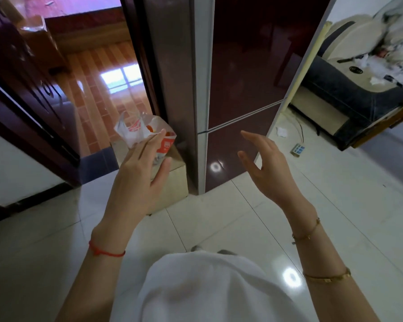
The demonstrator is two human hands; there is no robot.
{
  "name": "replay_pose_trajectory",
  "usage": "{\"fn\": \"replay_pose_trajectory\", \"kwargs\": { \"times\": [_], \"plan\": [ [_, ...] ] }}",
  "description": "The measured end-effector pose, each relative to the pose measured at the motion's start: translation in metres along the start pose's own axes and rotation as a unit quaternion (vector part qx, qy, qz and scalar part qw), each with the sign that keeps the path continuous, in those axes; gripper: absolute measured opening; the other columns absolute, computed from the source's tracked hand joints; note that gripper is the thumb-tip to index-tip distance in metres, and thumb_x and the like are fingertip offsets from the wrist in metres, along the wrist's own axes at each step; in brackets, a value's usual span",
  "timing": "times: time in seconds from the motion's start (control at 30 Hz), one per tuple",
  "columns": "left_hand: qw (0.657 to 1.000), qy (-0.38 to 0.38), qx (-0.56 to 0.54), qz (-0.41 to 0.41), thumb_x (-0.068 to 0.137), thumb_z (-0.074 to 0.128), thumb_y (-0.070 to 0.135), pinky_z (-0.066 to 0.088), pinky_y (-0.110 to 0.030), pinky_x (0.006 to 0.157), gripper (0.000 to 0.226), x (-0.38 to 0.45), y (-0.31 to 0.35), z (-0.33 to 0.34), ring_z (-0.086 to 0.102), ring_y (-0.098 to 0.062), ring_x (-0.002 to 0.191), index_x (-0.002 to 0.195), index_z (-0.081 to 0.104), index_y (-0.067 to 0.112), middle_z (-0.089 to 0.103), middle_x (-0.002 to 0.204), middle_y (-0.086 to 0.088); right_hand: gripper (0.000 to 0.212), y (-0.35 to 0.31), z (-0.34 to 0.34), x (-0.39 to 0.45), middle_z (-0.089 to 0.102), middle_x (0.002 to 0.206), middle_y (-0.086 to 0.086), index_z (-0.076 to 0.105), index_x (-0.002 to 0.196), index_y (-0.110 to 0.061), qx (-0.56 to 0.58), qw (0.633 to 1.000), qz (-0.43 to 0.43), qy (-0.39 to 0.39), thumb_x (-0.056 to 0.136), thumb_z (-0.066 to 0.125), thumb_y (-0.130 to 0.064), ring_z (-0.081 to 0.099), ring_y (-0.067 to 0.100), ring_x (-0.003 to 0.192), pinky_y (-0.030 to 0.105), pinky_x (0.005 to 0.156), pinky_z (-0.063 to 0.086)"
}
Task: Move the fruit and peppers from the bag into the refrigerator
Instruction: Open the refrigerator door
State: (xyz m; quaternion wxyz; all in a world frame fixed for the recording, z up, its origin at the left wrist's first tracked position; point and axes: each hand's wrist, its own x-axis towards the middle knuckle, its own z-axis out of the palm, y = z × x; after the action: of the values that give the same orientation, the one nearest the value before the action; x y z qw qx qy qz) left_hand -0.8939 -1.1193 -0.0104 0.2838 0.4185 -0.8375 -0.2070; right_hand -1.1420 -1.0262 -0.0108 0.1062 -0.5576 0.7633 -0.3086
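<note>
- We saw the plastic bag (147, 133), white with red print, sitting on a pale box (172, 180) that stood on the floor against the left side of the refrigerator (242, 77).
- Our left hand (137, 173) was raised in front of the bag, fingers straight and spread, holding nothing; whether the fingertips touched the plastic we could not tell.
- Our right hand (268, 168) hung in the air before the lower refrigerator door, fingers loose and apart, holding nothing, well clear of the bag.
- The bag stood upright with its crumpled handles and open mouth pointing up; something orange showed through the mouth, too hidden to name.
- The refrigerator, dark and glossy, was closed, with a thin seam between its upper and lower doors.
- To the left of the bag an open doorway (98, 73) showed a reddish brick-pattern floor and a dark wooden door.
- To the right of the refrigerator stood a dark sofa (349, 89) heaped with clothes and papers, and a small blue-and-white item (297, 149) lay on the white tiled floor (335, 205) near it.
- A red string circled our left wrist and gold bracelets our right forearm.
</note>
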Motion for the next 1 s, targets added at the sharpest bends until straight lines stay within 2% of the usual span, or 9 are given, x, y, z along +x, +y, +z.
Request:
{"fn": "replay_pose_trajectory", "kwargs": {
  "times": [0.2, 0.33, 0.43, 0.63, 0.73, 0.83, 0.93, 1.0],
  "plan": [
    [0.999, -0.014, -0.013, -0.038, 0.097, 0.043, 0.044, 0.048, -0.054, 0.105, 0.059, 0.034, -0.006, 0.017, 0.044, -0.027, 0.139, 0.148, 0.04, 0.014, 0.047, 0.15, -0.008, 0.046, 0.012, 0.006, 0.04, 0.05, 0.143, -0.001, 0.045, 0.143, -0.02, 0.01, 1.0, 0.002, -0.015, 0.098, 0.053, -0.031, 0.045, 0.016, 0.133, 0.022, 0.106, 0.033],
    [0.998, -0.024, -0.028, -0.047, 0.099, 0.044, 0.041, 0.048, -0.053, 0.105, 0.056, 0.054, -0.006, 0.028, 0.042, -0.025, 0.141, 0.15, 0.037, 0.018, 0.042, 0.153, -0.005, 0.046, 0.02, 0.004, 0.063, 0.05, 0.143, -0.001, 0.046, 0.142, -0.02, 0.018, 1.0, -0.008, -0.02, 0.098, 0.052, -0.032, 0.045, 0.016, 0.133, 0.028, 0.109, 0.037],
    [0.999, -0.017, -0.025, -0.046, 0.099, 0.043, 0.04, 0.048, -0.053, 0.105, 0.056, 0.068, -0.003, 0.034, 0.046, -0.026, 0.138, 0.149, 0.039, 0.017, 0.044, 0.152, -0.006, 0.046, 0.026, 0.002, 0.079, 0.051, 0.142, -0.002, 0.045, 0.142, -0.021, 0.02, 0.999, -0.019, -0.025, 0.098, 0.051, -0.033, 0.044, 0.015, 0.133, 0.027, 0.109, 0.036],
    [0.998, 0.009, -0.021, -0.055, 0.098, 0.044, 0.043, 0.052, -0.053, 0.1, 0.054, 0.104, 0.003, 0.045, 0.053, -0.026, 0.128, 0.147, 0.04, 0.022, 0.051, 0.144, -0.007, 0.047, 0.027, -0.011, 0.117, 0.049, 0.144, 0.001, 0.044, 0.143, -0.02, 0.016, 0.998, -0.062, -0.015, 0.098, 0.053, -0.03, 0.041, 0.017, 0.136, 0.034, 0.112, 0.037],
    [0.997, 0.035, -0.021, -0.061, 0.099, 0.051, 0.031, 0.05, -0.042, 0.101, 0.05, 0.129, 0.009, 0.053, 0.05, -0.02, 0.122, 0.147, 0.043, 0.018, 0.053, 0.141, -0.006, 0.046, 0.022, -0.019, 0.148, 0.049, 0.142, 0.003, 0.046, 0.142, -0.016, -0.001, 0.994, -0.107, 0.004, 0.098, 0.055, -0.027, 0.039, 0.018, 0.137, 0.036, 0.114, 0.036],
    [0.995, 0.043, -0.065, -0.055, 0.1, 0.051, 0.028, 0.049, -0.024, 0.093, 0.05, 0.159, 0.007, 0.062, 0.061, -0.016, 0.108, 0.148, 0.041, 0.017, 0.054, 0.139, -0.006, 0.046, 0.016, -0.024, 0.185, 0.049, 0.143, 0.004, 0.047, 0.141, -0.013, -0.029, 0.986, -0.161, 0.042, 0.097, 0.055, -0.027, 0.036, 0.021, 0.14, 0.038, 0.116, 0.033],
    [0.992, 0.057, -0.093, -0.059, 0.101, 0.051, 0.026, 0.036, -0.024, 0.109, 0.054, 0.194, 0.0, 0.072, 0.046, -0.016, 0.136, 0.151, 0.035, 0.016, 0.044, 0.152, -0.004, 0.047, 0.005, -0.027, 0.222, 0.047, 0.145, 0.005, 0.047, 0.141, -0.011, -0.059, 0.971, -0.212, 0.089, 0.097, 0.054, -0.027, 0.032, 0.024, 0.143, 0.038, 0.118, 0.029],
    [0.991, 0.062, -0.093, -0.069, 0.1, 0.053, 0.024, 0.033, -0.03, 0.115, 0.058, 0.217, -0.001, 0.077, 0.038, -0.018, 0.143, 0.153, 0.031, 0.015, 0.039, 0.156, -0.004, 0.048, -0.004, -0.028, 0.246, 0.045, 0.147, 0.006, 0.047, 0.141, -0.01, -0.085, 0.96, -0.242, 0.113, 0.097, 0.053, -0.028, 0.028, 0.025, 0.145, 0.041, 0.119, 0.027]
  ]
}}
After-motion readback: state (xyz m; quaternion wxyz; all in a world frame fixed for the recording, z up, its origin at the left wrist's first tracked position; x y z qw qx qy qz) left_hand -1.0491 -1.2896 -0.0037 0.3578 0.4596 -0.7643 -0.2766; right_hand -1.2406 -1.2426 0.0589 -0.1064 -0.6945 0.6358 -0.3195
